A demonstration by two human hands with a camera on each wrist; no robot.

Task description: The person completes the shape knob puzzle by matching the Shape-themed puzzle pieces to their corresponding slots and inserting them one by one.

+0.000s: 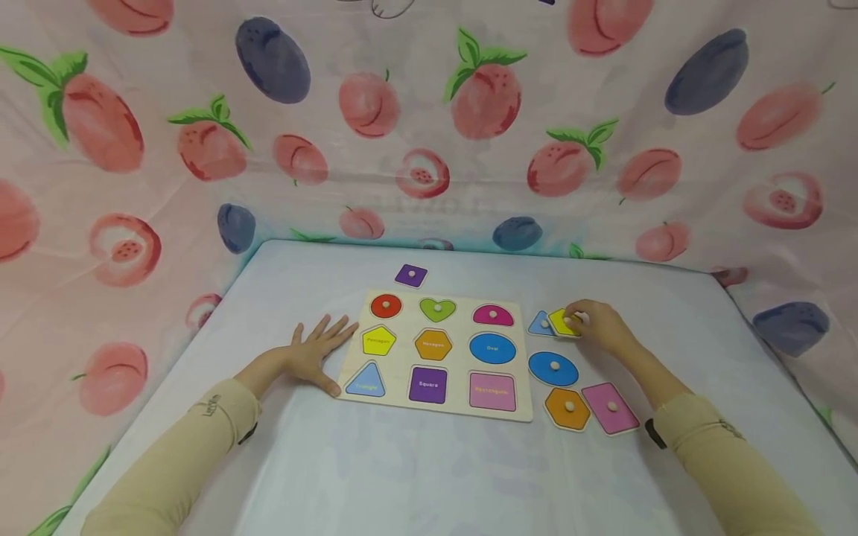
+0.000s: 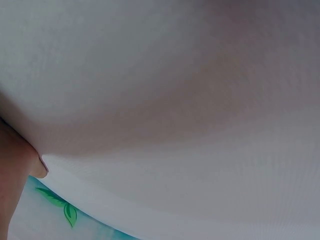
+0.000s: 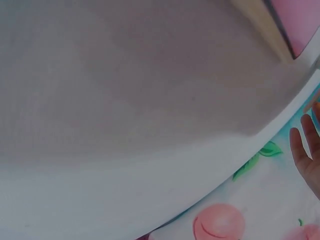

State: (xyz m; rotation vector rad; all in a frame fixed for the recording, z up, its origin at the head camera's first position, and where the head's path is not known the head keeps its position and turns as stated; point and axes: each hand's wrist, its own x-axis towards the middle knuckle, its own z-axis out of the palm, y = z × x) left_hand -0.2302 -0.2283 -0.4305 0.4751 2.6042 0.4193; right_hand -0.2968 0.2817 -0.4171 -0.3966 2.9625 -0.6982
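A wooden shape puzzle board [image 1: 459,305] lies on the table. Its top row holds a red circle [image 1: 386,306], a green heart [image 1: 436,311] and a magenta half-circle [image 1: 492,316], all with knobs. Below them, the printed pentagon, hexagon, oval, triangle, square and rectangle places have no knobs. My left hand [image 1: 313,355] lies flat with fingers spread, touching the board's left edge. To the right of the board, my right hand [image 1: 603,325] pinches a yellow puzzle piece [image 1: 558,323], partly covered by the fingers. That piece overlaps a blue triangle piece [image 1: 538,325].
Right of the board lie a blue oval piece [image 1: 551,374], an orange hexagon piece [image 1: 561,418] and a pink rectangle piece [image 1: 606,422]. A purple square piece [image 1: 406,279] lies behind the board. Fruit-patterned cloth [image 1: 429,104] hangs around the white-covered table [image 1: 375,469].
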